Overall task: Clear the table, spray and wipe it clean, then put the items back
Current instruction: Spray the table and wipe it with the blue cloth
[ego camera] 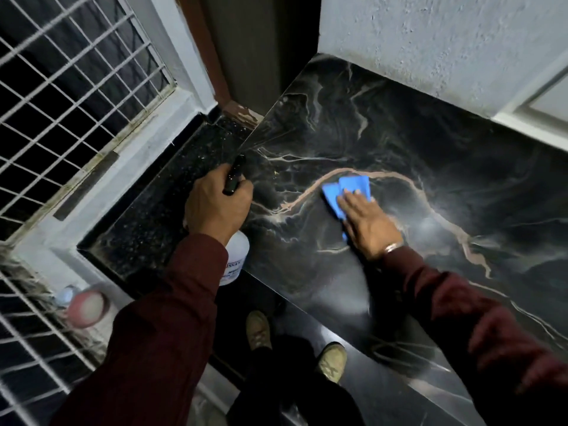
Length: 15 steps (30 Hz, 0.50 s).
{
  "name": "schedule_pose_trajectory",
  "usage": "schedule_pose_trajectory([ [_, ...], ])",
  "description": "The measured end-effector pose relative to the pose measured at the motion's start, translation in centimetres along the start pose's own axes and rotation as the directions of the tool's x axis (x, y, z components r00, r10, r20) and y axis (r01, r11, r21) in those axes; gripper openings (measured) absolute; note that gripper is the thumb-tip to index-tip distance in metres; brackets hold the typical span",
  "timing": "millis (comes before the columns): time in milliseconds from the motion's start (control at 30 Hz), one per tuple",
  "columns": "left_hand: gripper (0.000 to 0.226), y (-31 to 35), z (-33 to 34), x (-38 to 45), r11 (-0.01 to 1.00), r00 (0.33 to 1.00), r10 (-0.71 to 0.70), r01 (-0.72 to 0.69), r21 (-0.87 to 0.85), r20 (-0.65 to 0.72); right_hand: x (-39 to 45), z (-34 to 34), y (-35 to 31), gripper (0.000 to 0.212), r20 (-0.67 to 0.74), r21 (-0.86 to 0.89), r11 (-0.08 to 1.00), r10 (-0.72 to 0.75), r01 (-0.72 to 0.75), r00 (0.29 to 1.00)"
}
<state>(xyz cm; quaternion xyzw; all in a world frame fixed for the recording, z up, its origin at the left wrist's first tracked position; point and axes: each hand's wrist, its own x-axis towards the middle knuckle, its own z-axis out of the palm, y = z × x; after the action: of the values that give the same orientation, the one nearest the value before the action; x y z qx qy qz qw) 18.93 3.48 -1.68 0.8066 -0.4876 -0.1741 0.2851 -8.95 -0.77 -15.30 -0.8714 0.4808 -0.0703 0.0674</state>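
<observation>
I am seeing the blue cloth [344, 193] lying flat on the black marbled table [430, 167], near the middle of the top. The right hand [365, 224] is pressing down on it with straight fingers spread, palm flat; nothing is curled round the cloth. The cloth is sticking out beyond the fingertips and to their left, and a narrow strip is showing at the heel of the palm. A pale brown vein in the table surface is running just past the cloth's far edge. A metal bracelet [392, 248] is sitting on the right wrist, just behind the hand, where the dark red sleeve begins.

The left hand [215, 204] is gripping the spray bottle [235, 259], fingers curled round its neck. The black spray head [234, 179] is projecting forward out of the fist, angled toward the table's near-left corner. The white bottle body is hanging below the wrist, partly hidden by the sleeve; its label is too blurred to read. The bottle is held off the table, above the gap between the table edge and a black speckled ledge [159, 222] left of the grip.

Farther left of that hand, a white window grille [61, 87] is standing above the ledge. Below and left of the forearm, a blurred pink and white object [87, 309] is resting by the lower grille. Directly below both hands, two shoes [259, 330] are visible on the dark floor. A rough white wall [445, 41] is bordering the table beyond the right hand.
</observation>
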Motion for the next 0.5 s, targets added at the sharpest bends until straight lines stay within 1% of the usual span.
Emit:
schedule_pose_trajectory([
  [33, 0.025, 0.3, 0.3, -0.4, 1.000, 1.000, 0.006, -0.006, 0.006, 0.000, 1.3, -0.1, -0.5, 0.055, -0.003, 0.018, 0.995, 0.101, -0.101, 0.995],
  [67, 0.024, 0.6, 0.6, -0.7, 1.000, 1.000, 0.015, -0.015, 0.011, 0.005, 2.1, 0.2, -2.0, 0.058, 0.021, 0.041, 0.990, 0.131, -0.132, 0.991],
  [100, 0.023, 1.1, 1.0, -1.3, 1.000, 1.000, 0.025, -0.026, 0.012, 0.015, 1.7, 0.7, -4.0, 0.060, 0.022, 0.048, 0.994, 0.093, -0.094, 0.995],
  [133, 0.022, 1.6, 1.3, -1.6, 0.999, 0.999, 0.037, -0.037, 0.010, 0.023, 0.6, 1.3, -6.4, 0.060, 0.023, 0.041, 0.999, -0.012, 0.011, 1.000],
  [167, 0.021, 2.1, 1.7, -2.1, 0.999, 0.998, 0.048, -0.048, 0.011, 0.030, -1.6, 2.0, -8.6, 0.060, 0.032, 0.045, 0.988, -0.148, 0.146, 0.989],
  [200, 0.020, 2.6, 2.0, -2.5, 0.998, 0.998, 0.053, -0.054, 0.015, 0.032, -4.3, 2.3, -10.2, 0.058, 0.071, 0.070, 0.960, -0.275, 0.270, 0.959],
  [233, 0.019, 2.9, 2.3, -2.8, 0.998, 0.998, 0.059, -0.060, 0.018, 0.034, -6.9, 2.2, -10.9, 0.055, 0.104, 0.106, 0.927, -0.370, 0.360, 0.923],
  [300, 0.019, 3.4, 3.1, -3.5, 0.997, 0.996, 0.080, -0.081, 0.018, 0.049, -10.6, 1.8, -9.3, 0.049, 0.130, 0.121, 0.881, -0.472, 0.458, 0.872],
  [333, 0.018, 3.7, 3.6, -3.8, 0.995, 0.993, 0.098, -0.099, 0.013, 0.059, -11.1, 1.4, -7.4, 0.049, 0.149, 0.082, 0.881, -0.473, 0.466, 0.868],
  [367, 0.018, 4.1, 4.0, -4.1, 0.994, 0.991, 0.110, -0.111, 0.013, 0.070, -10.8, 1.1, -4.9, 0.050, 0.149, 0.028, 0.906, -0.422, 0.423, 0.894],
  [400, 0.019, 4.3, 4.4, -4.4, 0.992, 0.990, 0.120, -0.122, 0.017, 0.079, -10.2, 0.7, -2.3, 0.052, 0.131, -0.017, 0.946, -0.319, 0.324, 0.938],
  [433, 0.019, 4.8, 4.8, -4.8, 0.991, 0.988, 0.132, -0.134, 0.022, 0.086, -9.9, 0.3, 0.5, 0.053, 0.083, -0.055, 0.983, -0.169, 0.174, 0.982],
  [467, 0.020, 5.1, 5.0, -5.1, 0.989, 0.986, 0.143, -0.146, 0.030, 0.087, -9.6, -0.4, 3.1, 0.054, 0.049, -0.073, 0.997, -0.002, 0.005, 0.999],
  [500, 0.021, 5.5, 5.4, -5.6, 0.986, 0.983, 0.157, -0.161, 0.034, 0.093, -9.8, -1.2, 5.3, 0.056, 0.020, -0.070, 0.985, 0.159, -0.158, 0.987],
])
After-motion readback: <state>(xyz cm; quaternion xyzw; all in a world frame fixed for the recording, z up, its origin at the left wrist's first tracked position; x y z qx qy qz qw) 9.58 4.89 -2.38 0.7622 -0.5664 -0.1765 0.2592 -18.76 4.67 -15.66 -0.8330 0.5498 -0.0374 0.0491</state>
